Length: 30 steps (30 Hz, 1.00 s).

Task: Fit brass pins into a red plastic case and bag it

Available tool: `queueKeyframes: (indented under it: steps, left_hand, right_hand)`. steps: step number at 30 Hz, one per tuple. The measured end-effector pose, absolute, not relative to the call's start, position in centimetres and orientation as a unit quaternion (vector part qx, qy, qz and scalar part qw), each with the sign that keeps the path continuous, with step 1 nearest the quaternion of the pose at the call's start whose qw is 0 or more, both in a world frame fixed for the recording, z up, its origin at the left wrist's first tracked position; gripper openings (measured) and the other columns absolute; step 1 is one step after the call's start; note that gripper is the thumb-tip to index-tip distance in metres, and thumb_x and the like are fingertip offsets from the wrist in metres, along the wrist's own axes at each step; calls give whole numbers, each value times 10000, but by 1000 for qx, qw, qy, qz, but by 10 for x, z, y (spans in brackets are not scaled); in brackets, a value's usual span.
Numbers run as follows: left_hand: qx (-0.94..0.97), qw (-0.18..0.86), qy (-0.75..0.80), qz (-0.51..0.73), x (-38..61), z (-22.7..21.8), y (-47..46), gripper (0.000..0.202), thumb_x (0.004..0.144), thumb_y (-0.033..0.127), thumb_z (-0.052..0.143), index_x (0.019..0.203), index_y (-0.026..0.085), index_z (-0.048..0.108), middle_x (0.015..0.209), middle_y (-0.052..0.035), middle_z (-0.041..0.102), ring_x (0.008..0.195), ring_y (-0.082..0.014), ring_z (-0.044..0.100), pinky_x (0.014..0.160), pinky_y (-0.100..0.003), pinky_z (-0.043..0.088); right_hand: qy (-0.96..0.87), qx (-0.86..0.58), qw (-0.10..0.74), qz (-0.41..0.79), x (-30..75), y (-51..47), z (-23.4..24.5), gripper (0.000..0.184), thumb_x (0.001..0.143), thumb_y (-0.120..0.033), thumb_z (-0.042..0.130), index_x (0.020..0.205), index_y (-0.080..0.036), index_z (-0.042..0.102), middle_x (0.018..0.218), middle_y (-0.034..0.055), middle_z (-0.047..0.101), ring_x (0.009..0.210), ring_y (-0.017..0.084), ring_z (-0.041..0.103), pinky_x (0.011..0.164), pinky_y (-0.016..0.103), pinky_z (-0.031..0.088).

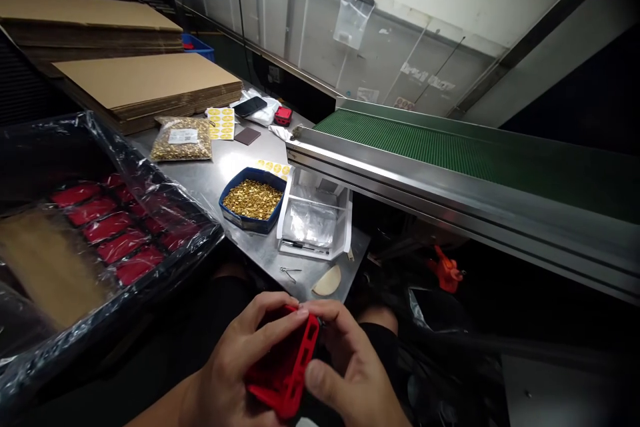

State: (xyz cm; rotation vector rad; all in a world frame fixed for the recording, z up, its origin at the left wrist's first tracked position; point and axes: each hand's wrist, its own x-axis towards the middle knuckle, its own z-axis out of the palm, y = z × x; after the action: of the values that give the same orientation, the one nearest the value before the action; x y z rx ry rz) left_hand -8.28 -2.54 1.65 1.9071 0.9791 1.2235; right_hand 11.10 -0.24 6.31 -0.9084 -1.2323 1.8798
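1. Left hand (227, 357) curls round the red plastic piece (289, 377), gripping it.
2. Right hand (353, 360) arches, forefinger and thumb holding its right side.
3. It's between both hands, near the table (257, 260).

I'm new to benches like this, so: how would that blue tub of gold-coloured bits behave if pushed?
The blue tub is probably heavy for its size, holding many metallic-looking bits. Broad and low, it would likely slide on the metal table, not tip. Being open, it may spill.
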Motion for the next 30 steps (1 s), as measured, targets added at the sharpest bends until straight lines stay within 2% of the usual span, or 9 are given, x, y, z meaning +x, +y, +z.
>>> queueKeyframes:
  steps: [4, 8, 10, 12, 15, 19, 23, 27, 30]
  left_hand:
    - [738, 263, 392, 482, -76, 21, -31, 748, 809, 663, 583, 1418, 247, 459, 1327, -141, 450, 1193, -340, 501, 1020, -397, 466]
    - [728, 192, 423, 504, -67, 22, -36, 560, 877, 519, 590, 1385, 302, 500, 1303, -106, 516, 1195, -309, 510, 1052, -388, 431]
    - [726, 185, 423, 510, -65, 21, -36, 551, 877, 495, 602, 1384, 305, 499, 1300, -101, 522, 1193, -306, 512, 1054, -388, 431]
    - [721, 190, 426, 512, -64, 20, -36, 559, 877, 501, 597, 1388, 300, 494, 1302, -106, 517, 1198, -315, 507, 1035, -389, 445]
    - [710, 177, 443, 518, -63, 16, -36, 526, 899, 469, 573, 1389, 304, 481, 1316, -100, 491, 1202, -304, 499, 1017, -367, 453]
    - [712, 130, 450, 523, -60, 10, -37, 496, 924, 489, 521, 1374, 284, 489, 1319, -87, 464, 1205, -285, 487, 1051, -344, 417]
    - [719, 110, 449, 519, -62, 6, -38, 486, 937, 490, 491, 1368, 266, 494, 1301, -99, 459, 1246, -315, 449, 1096, -400, 378]
    - [710, 115, 444, 534, -69, 7, -40, 510, 920, 515, 505, 1361, 259, 497, 1296, -126, 448, 1252, -359, 434, 1082, -498, 394]
    - [706, 119, 449, 534, -74, 8, -41, 504, 920, 503, 513, 1357, 253, 495, 1305, -132, 436, 1271, -370, 415, 1089, -527, 385]
  right_hand:
    - [-469, -350, 381, 716, 112, 1, 60, 282, 908, -458, 568, 1080, -257, 667, 1164, 96, 621, 1128, 256, 584, 998, 413, 462]
    - [-467, -356, 403, 702, 112, 3, 53, 348, 975, -423, 418, 1006, -227, 705, 1114, 119, 649, 1117, 275, 596, 1044, 479, 424]
    - [-468, -335, 407, 710, 112, 3, 51, 361, 935, -508, 476, 1024, -234, 694, 1127, 123, 639, 1116, 290, 595, 1021, 484, 448]
    - [-489, -317, 396, 710, 112, 3, 52, 470, 784, -604, 666, 1104, -260, 658, 1197, 120, 605, 1154, 308, 570, 1022, 474, 450]
    - [-519, -319, 388, 692, 111, 1, 54, 634, 626, -571, 825, 1161, -295, 625, 1239, 104, 579, 1185, 303, 550, 1036, 448, 435]
    - [-539, -319, 390, 675, 110, 10, 45, 392, 857, -574, 598, 1047, -243, 688, 1093, 112, 666, 1083, 275, 623, 983, 441, 478]
    - [-647, -466, 326, 507, 113, 39, 1, 437, 1014, -441, 303, 1004, -182, 655, 921, 87, 719, 872, 201, 689, 819, 350, 560]
    - [-724, -518, 290, 351, 112, 68, -50, 292, 926, -387, 522, 1082, -174, 646, 1013, 110, 670, 993, 267, 604, 886, 432, 502]
    - [-781, -504, 248, 272, 106, 76, -73, 433, 804, -322, 681, 1216, -206, 619, 1142, 127, 623, 1087, 326, 494, 965, 519, 405]
